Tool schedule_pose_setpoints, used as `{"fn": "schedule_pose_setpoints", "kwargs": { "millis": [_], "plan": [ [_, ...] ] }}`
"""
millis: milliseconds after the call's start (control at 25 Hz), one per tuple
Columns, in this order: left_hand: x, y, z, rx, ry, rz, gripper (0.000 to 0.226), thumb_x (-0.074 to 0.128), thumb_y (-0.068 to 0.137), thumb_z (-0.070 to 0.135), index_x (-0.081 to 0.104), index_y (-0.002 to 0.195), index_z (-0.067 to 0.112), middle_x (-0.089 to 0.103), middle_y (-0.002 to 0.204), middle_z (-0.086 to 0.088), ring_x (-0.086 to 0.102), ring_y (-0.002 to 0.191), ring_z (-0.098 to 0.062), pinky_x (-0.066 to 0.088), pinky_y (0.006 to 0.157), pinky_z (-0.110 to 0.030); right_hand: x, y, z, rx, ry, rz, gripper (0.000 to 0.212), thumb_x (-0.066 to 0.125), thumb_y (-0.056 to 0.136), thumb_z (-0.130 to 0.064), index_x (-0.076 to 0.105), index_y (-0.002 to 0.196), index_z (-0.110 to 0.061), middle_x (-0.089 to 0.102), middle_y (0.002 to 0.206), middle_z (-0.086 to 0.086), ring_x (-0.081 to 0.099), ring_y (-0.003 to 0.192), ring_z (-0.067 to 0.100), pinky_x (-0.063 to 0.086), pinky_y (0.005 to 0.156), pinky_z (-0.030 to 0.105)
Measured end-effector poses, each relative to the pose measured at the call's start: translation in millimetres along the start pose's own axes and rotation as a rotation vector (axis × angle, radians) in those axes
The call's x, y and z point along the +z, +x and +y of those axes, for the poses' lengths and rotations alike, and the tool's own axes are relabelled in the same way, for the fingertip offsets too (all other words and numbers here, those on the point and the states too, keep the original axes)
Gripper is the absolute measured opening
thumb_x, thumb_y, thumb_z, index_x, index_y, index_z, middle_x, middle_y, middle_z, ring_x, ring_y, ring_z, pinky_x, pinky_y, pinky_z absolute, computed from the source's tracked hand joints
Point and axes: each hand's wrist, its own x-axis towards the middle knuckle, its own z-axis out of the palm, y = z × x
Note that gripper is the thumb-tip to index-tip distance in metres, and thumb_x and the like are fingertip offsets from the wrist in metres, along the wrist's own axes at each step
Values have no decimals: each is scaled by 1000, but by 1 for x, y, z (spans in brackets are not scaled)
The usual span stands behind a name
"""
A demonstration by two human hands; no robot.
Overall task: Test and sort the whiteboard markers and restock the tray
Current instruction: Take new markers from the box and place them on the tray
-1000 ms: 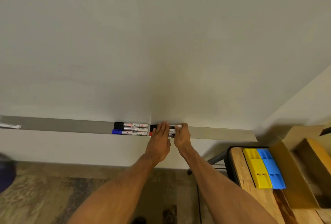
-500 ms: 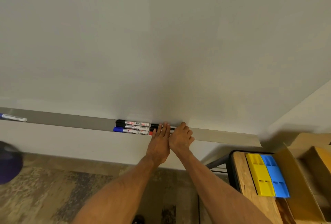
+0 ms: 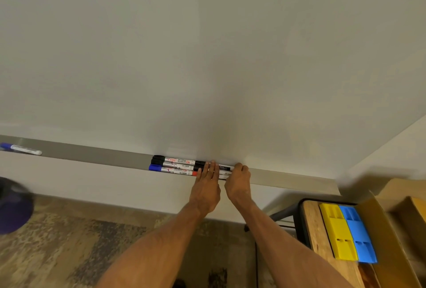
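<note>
Left hand lays straight fingers across the markers. Right hand curls its fingers at their right ends; whether it grips them is unclear. Two barrels read "MARKER". They lie on the tray, with bare ledge on both sides, below the whiteboard.

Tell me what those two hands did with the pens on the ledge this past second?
The right hand slid left until it met the left hand, then eased back, leaving a narrow gap; its curled fingers sit at the covered markers' right ends. Nothing was visibly picked up or let go. The left hand stayed flat on them; the three capped markers alongside kept their places on the tray.
</note>
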Motion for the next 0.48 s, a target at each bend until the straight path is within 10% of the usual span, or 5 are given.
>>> {"fn": "schedule_pose_setpoints", "kwargs": {
  "millis": [480],
  "plan": [
    [-37,-8,-10,-60,-61,83,52,29,104,27,13,152,11,12,159,-7,6,147,-21,2,119,-35,-11,-12,3,-283,-319,89,36,47,94,-17,41,129,-9,49,128,10,47,114,24,43,93,32]
  ]
}}
